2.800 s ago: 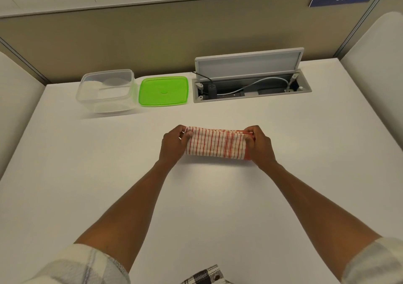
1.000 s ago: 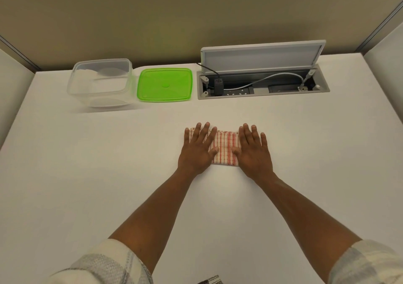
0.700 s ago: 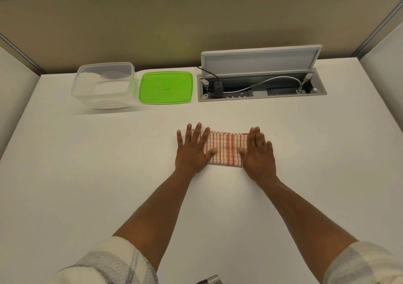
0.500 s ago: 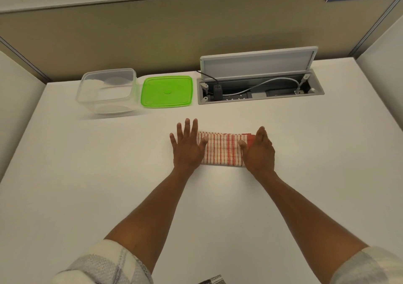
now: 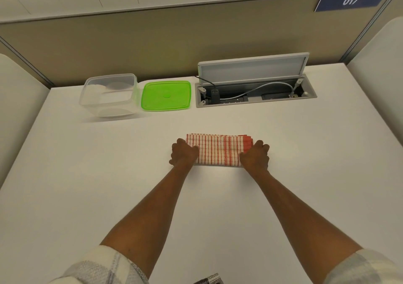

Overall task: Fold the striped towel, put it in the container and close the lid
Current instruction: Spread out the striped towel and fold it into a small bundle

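Observation:
The striped towel (image 5: 218, 149), white with red lines, lies folded into a thick small rectangle at the middle of the white table. My left hand (image 5: 183, 155) curls around its left end and my right hand (image 5: 255, 156) around its right end, fingers tucked at the towel's edges. The clear plastic container (image 5: 109, 95) stands open at the back left, apart from the towel. Its green lid (image 5: 166, 95) lies flat on the table just right of it.
An open cable hatch (image 5: 255, 87) with a raised flap, plugs and a grey cable sits at the back right of the lid. A beige partition wall (image 5: 152, 41) runs behind the table. White side panels flank the table left and right.
My hands were pressing flat on the towel with spread fingers; they slid outward to its two ends and now the fingers are curled around them.

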`<act>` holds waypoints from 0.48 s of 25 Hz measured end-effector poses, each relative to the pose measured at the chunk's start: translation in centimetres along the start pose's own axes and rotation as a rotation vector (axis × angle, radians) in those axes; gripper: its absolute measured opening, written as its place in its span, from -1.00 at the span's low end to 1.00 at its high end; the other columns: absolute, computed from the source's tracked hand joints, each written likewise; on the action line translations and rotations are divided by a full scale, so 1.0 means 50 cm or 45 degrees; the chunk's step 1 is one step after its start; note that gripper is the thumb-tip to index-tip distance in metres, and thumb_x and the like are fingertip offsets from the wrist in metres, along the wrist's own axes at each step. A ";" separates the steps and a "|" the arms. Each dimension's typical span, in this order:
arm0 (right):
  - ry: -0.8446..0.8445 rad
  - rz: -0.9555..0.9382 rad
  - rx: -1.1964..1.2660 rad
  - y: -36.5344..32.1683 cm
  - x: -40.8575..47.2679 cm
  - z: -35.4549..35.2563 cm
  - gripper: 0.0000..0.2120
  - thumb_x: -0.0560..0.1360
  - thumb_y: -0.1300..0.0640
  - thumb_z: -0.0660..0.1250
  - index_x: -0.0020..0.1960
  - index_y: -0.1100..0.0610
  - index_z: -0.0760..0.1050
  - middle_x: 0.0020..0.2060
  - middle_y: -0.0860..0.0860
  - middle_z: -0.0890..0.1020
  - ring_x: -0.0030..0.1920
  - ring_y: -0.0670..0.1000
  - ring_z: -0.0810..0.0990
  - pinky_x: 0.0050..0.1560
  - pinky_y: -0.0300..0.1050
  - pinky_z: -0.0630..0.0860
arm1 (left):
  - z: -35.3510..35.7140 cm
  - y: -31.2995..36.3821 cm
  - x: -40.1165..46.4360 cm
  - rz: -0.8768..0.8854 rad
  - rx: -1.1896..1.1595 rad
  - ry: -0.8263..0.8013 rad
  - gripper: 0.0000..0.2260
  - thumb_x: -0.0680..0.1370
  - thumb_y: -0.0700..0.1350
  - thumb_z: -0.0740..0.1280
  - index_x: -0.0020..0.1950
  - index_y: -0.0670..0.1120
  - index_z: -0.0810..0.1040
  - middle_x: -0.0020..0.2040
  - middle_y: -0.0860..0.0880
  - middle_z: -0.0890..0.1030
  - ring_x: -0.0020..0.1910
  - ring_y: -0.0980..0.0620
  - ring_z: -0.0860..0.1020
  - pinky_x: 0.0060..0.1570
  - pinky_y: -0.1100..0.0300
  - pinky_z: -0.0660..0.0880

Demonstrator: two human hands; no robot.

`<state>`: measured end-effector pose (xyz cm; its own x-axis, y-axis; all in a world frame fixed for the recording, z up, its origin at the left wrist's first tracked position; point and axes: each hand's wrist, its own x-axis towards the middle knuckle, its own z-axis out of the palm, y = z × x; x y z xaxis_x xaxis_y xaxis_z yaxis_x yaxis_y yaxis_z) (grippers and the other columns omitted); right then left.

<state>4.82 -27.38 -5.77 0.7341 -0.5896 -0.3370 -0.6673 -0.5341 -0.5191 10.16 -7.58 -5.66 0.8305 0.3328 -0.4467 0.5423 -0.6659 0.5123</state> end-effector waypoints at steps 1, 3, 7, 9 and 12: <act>-0.005 0.017 0.015 0.001 0.003 -0.002 -0.57 0.45 0.20 0.36 0.24 0.25 0.28 0.19 0.21 0.40 0.15 0.33 0.51 0.05 0.13 0.50 | -0.002 -0.003 0.001 0.004 -0.021 -0.025 -0.59 0.50 0.04 0.39 0.28 -0.11 0.46 0.22 -0.10 0.57 0.20 -0.16 0.56 0.23 -0.12 0.47; -0.026 0.067 0.038 0.004 0.008 -0.004 -0.56 0.44 0.19 0.37 0.24 0.25 0.28 0.17 0.23 0.45 0.15 0.31 0.53 0.07 0.12 0.51 | -0.005 -0.012 0.004 0.034 -0.044 -0.068 -0.60 0.50 0.03 0.41 0.27 -0.12 0.51 0.19 -0.10 0.62 0.16 -0.14 0.60 0.18 -0.07 0.53; -0.089 0.150 0.072 0.014 0.007 -0.009 -0.54 0.42 0.20 0.41 0.22 0.27 0.31 0.13 0.21 0.56 0.13 0.25 0.58 0.06 0.07 0.54 | -0.010 -0.028 -0.003 0.048 -0.112 -0.139 -0.63 0.50 -0.01 0.42 0.23 -0.17 0.59 0.14 -0.14 0.66 0.09 -0.14 0.64 0.13 -0.03 0.58; -0.104 0.142 0.062 0.016 0.004 -0.013 -0.54 0.41 0.20 0.42 0.21 0.29 0.34 0.13 0.21 0.58 0.15 0.24 0.58 0.08 0.06 0.54 | -0.013 -0.039 -0.013 0.035 -0.149 -0.151 -0.64 0.50 -0.02 0.43 0.23 -0.18 0.59 0.13 -0.15 0.67 0.07 -0.14 0.65 0.12 -0.04 0.59; -0.152 0.084 0.047 0.018 -0.006 -0.018 -0.68 0.42 0.20 0.40 0.14 0.28 0.48 0.07 0.18 0.63 0.10 0.20 0.61 0.10 0.06 0.58 | -0.018 -0.056 -0.032 0.046 -0.163 -0.143 -0.66 0.51 -0.01 0.42 0.22 -0.16 0.60 0.11 -0.13 0.67 0.06 -0.13 0.64 0.12 -0.05 0.58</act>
<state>3.88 -28.24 -5.43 0.7000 -0.5454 -0.4611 -0.7112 -0.4728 -0.5203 7.45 -5.67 -5.73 0.8342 0.2285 -0.5019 0.5301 -0.5830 0.6157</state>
